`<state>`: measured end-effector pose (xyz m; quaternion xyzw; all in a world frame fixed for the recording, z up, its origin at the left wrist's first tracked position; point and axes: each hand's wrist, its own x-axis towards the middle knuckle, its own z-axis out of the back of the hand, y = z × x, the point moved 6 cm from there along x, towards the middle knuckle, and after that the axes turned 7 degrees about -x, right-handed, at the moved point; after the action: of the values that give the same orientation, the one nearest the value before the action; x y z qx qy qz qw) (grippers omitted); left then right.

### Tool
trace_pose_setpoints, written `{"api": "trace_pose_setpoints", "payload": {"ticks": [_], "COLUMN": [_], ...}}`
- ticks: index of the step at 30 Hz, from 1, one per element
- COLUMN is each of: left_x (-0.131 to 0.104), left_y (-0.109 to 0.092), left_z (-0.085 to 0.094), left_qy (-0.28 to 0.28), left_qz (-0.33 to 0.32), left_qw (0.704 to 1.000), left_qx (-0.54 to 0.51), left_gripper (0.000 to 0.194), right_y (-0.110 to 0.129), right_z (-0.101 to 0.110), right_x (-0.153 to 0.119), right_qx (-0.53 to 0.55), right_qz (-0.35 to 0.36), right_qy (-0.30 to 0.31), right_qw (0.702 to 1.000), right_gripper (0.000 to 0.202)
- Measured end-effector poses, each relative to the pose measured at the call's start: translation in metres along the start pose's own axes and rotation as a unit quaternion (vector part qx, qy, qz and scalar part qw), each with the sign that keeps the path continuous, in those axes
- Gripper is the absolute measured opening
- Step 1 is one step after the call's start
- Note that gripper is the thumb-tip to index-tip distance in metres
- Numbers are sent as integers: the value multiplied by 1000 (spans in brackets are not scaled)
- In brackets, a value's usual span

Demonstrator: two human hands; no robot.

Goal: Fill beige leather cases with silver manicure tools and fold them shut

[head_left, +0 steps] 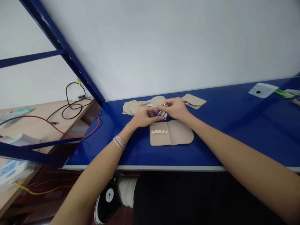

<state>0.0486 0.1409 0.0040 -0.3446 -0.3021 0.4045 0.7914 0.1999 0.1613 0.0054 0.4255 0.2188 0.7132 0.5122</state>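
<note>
Above an opened beige case (159, 140), my right hand (174, 107) is closed on small shiny metal tools (163, 115) that look like nail clippers. My left hand (145, 117) meets it from the left, its fingers and thumb pinched at the same metal pieces. Which piece each hand grips is partly hidden by the fingers. The opened case lies flat, with a row of pale elastic loops on its left half and a bare rounded flap on its right. Just behind my left hand, another open case (158, 100) shows metal tools in its loops.
Several beige cases (131, 107) overlap at the back left of the blue table (131, 153). One folded case (195, 100) lies behind my right hand. A white packet (262, 90) and a green item (283, 93) sit far right. A blue frame post (75, 65) and cables (76, 107) stand left.
</note>
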Motion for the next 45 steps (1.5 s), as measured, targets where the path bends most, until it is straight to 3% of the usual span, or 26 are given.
{"api": "trace_pose_setpoints", "payload": {"ticks": [7, 12, 16, 23, 29, 45], "left_x": [2, 2, 3, 5, 5, 8], "left_y": [8, 12, 16, 19, 24, 24], "left_z": [-9, -13, -10, 1, 9, 0], "left_qy": [14, 48, 37, -7, -55, -17], "left_qz": [34, 62, 60, 55, 60, 57], "left_qw": [992, 987, 986, 989, 987, 981], "left_qx": [-118, -142, -154, -138, -142, -187], "left_gripper": [36, 31, 31, 33, 31, 28], "right_y": [12, 20, 19, 5, 2, 1], "right_z": [-9, -11, -11, -19, -22, -23], "right_x": [-6, -10, -9, -6, -4, -6], "right_qx": [11, -9, 2, 132, 224, 220], "right_qz": [49, 67, 67, -2, -42, -66], "right_qy": [50, 62, 54, 90, 99, 86], "right_qw": [998, 996, 996, 987, 969, 970], "right_gripper": [51, 50, 48, 52, 41, 28]}}
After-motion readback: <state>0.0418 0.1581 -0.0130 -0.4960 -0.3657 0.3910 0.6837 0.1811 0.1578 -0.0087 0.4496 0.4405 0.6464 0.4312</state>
